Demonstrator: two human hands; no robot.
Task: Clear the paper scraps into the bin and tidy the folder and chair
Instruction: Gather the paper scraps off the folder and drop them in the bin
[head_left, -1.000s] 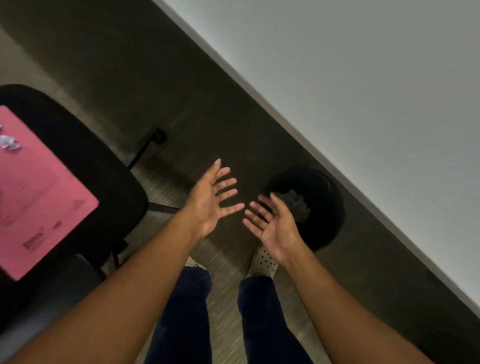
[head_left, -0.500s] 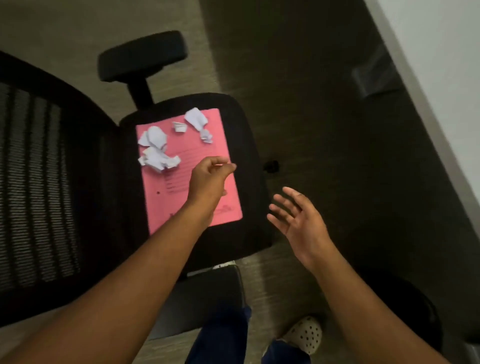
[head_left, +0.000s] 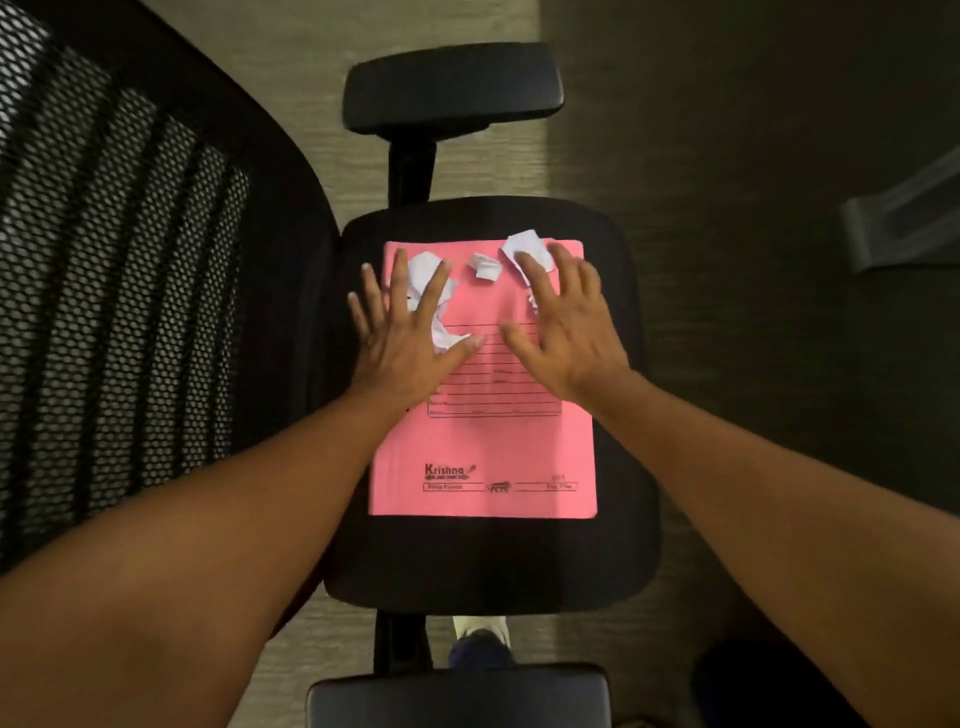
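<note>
A pink folder (head_left: 483, 457) lies flat on the black seat (head_left: 488, 561) of an office chair. Several crumpled white paper scraps lie on the folder's far end: one clump (head_left: 423, 273) on the left, a small scrap (head_left: 487, 267) in the middle and one piece (head_left: 527, 247) on the right. My left hand (head_left: 405, 332) is spread palm down over the left clump. Over the right piece my right hand (head_left: 563, 327) is spread palm down as well. Both hands have fingers apart and grip nothing.
The chair's mesh backrest (head_left: 104, 286) fills the left side. One black armrest (head_left: 452, 88) is beyond the seat and another armrest (head_left: 457, 696) is at the bottom edge. A dark round shape (head_left: 753, 686) sits at the lower right on the floor. A shoe (head_left: 480, 631) shows under the seat.
The view swung from the bin and floor to the chair seat. Both hands moved forward onto the far end of the folder and now lie spread over the scraps.
</note>
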